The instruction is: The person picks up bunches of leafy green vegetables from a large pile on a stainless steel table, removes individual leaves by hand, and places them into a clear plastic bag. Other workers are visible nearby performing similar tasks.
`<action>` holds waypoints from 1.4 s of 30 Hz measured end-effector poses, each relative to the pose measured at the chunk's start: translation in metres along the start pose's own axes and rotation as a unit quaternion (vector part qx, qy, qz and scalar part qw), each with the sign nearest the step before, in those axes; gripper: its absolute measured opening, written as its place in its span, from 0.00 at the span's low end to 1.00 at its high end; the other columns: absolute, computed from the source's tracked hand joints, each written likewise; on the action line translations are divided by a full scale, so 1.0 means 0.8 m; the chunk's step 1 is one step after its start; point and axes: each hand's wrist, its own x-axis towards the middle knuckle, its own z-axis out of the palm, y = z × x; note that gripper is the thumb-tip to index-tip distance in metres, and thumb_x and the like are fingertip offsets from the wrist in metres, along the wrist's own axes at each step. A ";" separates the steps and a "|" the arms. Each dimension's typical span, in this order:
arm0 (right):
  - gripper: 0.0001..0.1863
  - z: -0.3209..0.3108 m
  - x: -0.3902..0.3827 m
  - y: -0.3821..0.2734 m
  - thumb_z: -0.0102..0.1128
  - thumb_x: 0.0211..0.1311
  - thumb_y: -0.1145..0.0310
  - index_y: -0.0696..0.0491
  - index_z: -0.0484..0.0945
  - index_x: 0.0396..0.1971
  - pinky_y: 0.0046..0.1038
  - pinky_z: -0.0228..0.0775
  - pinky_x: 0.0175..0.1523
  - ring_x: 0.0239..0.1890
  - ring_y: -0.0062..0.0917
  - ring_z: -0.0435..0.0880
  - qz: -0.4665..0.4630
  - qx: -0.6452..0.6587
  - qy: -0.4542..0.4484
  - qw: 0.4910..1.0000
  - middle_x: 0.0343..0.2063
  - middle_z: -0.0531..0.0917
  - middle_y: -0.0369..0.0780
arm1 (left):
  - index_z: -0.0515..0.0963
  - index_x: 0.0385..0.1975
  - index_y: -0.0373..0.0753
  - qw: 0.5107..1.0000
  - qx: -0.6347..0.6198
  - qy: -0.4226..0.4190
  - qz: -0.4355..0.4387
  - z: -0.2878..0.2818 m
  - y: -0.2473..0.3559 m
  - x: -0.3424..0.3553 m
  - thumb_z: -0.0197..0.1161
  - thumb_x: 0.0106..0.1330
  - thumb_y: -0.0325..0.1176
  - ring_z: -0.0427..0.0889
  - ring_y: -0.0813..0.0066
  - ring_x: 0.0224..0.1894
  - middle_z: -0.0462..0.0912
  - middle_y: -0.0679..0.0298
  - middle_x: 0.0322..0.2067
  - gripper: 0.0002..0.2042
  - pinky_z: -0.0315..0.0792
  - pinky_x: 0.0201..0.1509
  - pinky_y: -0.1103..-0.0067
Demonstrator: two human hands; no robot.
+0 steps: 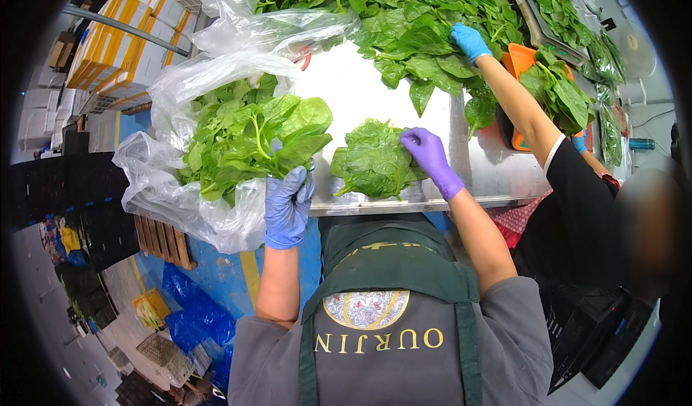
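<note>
My left hand (288, 205), in a blue-violet glove, is closed at the lower side of a bunch of broad-leaved greens (301, 128). That bunch rests over the mouth of a clear plastic bag (184, 67) full of the same leaves. On the metal table in front of me lies a flat, layered stack of leafy greens (375, 162). The purple-gloved right hand (432, 159) pinches the stack's right edge between thumb and fingers. Leaves partly hide the left fingertips.
A large heap of greens (425, 38) covers the table's far side. A co-worker's blue-gloved hand (470, 42) reaches into it from the right. Beside that arm stand an orange basket (520, 60) with greens and a metal tray (540, 31). White boxes (133, 42) are stacked at far left.
</note>
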 end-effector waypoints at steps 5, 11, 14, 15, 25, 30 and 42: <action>0.20 0.028 0.048 -0.018 0.62 0.43 0.50 0.54 0.81 0.25 0.30 0.70 0.36 0.29 0.31 0.80 0.119 -0.147 -0.041 0.981 0.25 0.81 0.43 | 0.64 0.51 0.36 1.000 0.011 -0.005 -0.005 0.004 -0.013 0.007 0.55 0.59 0.21 0.63 0.86 0.15 0.75 0.60 0.33 0.18 0.57 0.21 0.87; 0.13 0.032 0.057 0.004 0.65 0.46 0.61 0.57 0.78 0.22 0.20 0.68 0.30 0.22 0.20 0.78 0.153 0.164 -0.063 0.972 0.20 0.79 0.35 | 0.60 0.55 0.41 0.997 0.064 0.031 0.011 -0.002 -0.018 0.008 0.55 0.60 0.21 0.63 0.86 0.17 0.75 0.60 0.36 0.23 0.59 0.23 0.88; 0.12 -0.005 0.033 -0.047 0.65 0.48 0.64 0.57 0.77 0.27 0.17 0.66 0.31 0.23 0.15 0.76 0.151 0.242 -0.097 0.954 0.20 0.79 0.33 | 0.58 0.57 0.41 0.999 0.044 0.019 0.007 -0.016 -0.021 0.014 0.54 0.60 0.21 0.65 0.86 0.18 0.75 0.58 0.38 0.24 0.61 0.22 0.89; 0.13 -0.017 0.025 -0.063 0.65 0.48 0.63 0.57 0.78 0.28 0.18 0.66 0.31 0.24 0.15 0.77 0.147 0.258 -0.104 0.949 0.21 0.79 0.34 | 0.58 0.57 0.41 0.998 0.055 0.025 0.002 -0.015 -0.021 0.016 0.54 0.61 0.22 0.66 0.85 0.19 0.75 0.58 0.38 0.24 0.62 0.21 0.89; 0.10 -0.069 -0.010 -0.137 0.60 0.54 0.75 0.59 0.78 0.37 0.18 0.71 0.39 0.32 0.17 0.79 -0.036 0.375 -0.056 0.924 0.32 0.82 0.39 | 0.68 0.46 0.41 0.975 0.222 -0.019 0.008 0.062 -0.035 0.055 0.63 0.57 0.28 0.71 0.87 0.22 0.77 0.69 0.32 0.18 0.63 0.21 0.90; 0.09 -0.067 -0.022 -0.169 0.60 0.52 0.76 0.55 0.80 0.35 0.17 0.68 0.39 0.32 0.14 0.77 -0.119 0.244 0.008 0.962 0.29 0.80 0.34 | 0.70 0.45 0.39 0.959 0.272 -0.075 0.003 0.082 -0.065 0.065 0.64 0.52 0.23 0.71 0.87 0.24 0.78 0.70 0.30 0.18 0.64 0.25 0.89; 0.10 -0.058 -0.030 -0.177 0.61 0.51 0.76 0.56 0.80 0.35 0.19 0.70 0.35 0.28 0.17 0.78 -0.142 0.211 0.015 0.967 0.27 0.80 0.37 | 0.68 0.48 0.37 0.960 0.258 -0.096 0.053 0.063 -0.097 0.075 0.63 0.49 0.16 0.76 0.77 0.42 0.76 0.65 0.42 0.24 0.72 0.47 0.81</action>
